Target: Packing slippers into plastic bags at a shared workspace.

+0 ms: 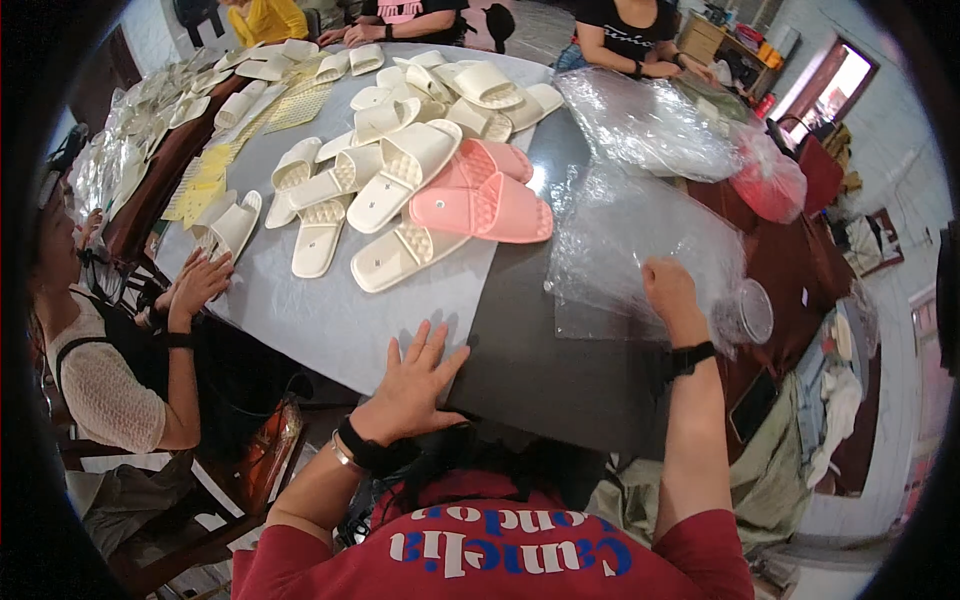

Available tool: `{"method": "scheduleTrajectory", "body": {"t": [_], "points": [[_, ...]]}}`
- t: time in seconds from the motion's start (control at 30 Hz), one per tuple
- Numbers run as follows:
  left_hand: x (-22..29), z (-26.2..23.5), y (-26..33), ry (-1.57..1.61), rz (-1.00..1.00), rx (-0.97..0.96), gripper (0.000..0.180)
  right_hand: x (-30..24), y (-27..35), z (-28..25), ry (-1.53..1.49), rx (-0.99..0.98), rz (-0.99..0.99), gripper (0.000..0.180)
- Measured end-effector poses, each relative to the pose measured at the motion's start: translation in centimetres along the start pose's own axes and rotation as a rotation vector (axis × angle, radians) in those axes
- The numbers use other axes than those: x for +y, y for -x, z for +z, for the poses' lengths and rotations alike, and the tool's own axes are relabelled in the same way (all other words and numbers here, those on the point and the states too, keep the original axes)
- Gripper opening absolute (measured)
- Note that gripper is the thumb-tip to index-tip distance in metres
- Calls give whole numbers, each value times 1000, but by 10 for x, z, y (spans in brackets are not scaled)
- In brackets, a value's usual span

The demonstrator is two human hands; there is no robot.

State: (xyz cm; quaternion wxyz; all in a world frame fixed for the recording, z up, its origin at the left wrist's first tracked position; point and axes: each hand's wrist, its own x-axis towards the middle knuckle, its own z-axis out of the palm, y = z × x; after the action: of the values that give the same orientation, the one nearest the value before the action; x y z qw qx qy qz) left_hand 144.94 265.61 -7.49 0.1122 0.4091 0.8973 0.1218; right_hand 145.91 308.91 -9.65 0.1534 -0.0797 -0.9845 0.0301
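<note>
The left hand (pixel 415 385) is held palm down over the near edge of the bench (pixel 560 390), its fingers fanned wide and its thumb stretched out to the right; nothing is held by it, and whether the surface is pressed cannot be told. The left forearm is angled inward from the lower edge, and its wrist is circled by a black band (pixel 362 447) and a silvery bangle. The right arm is extended farther forward, and the right hand (pixel 672 290) is curled into a loose fist beside the clear plastic bags (pixel 640 235); whether any film is pinched in the fingers is hidden. The bags are spread flat in thin, glossy, wrinkled layers on the right part of the bench, and a more crumpled heap of film (pixel 655 125) is seen behind them. A round, clear tub (pixel 745 311) is placed just beside the right wrist. Left of the bags, two smooth pink slippers (pixel 510 208) are laid overlapping, their insoles moulded with rounded bumps. They are bordered by a loose pile of cream slippers (pixel 405 165), made with broad, plain straps and similarly bumpy footbeds. Under the pile, a pale grey, matt sheet (pixel 400 345) is spread over the darker bench top.
</note>
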Motion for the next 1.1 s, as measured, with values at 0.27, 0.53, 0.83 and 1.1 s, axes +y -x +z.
{"method": "scheduleTrajectory", "body": {"t": [0.27,0.53,0.83,1.1], "points": [[-7,5,67,115,289,150,52,-43,8,-81,-238,544,151,16],[4,-28,26,591,274,197,50,-190,44,-80,-142,366,-226,6],[-16,6,-105,1714,-218,-47,46,-211,107,-30,-255,58,-384,35],[-47,-33,-197,1402,-112,100,32,-124,178,-44,-46,-82,-28,45]]}}
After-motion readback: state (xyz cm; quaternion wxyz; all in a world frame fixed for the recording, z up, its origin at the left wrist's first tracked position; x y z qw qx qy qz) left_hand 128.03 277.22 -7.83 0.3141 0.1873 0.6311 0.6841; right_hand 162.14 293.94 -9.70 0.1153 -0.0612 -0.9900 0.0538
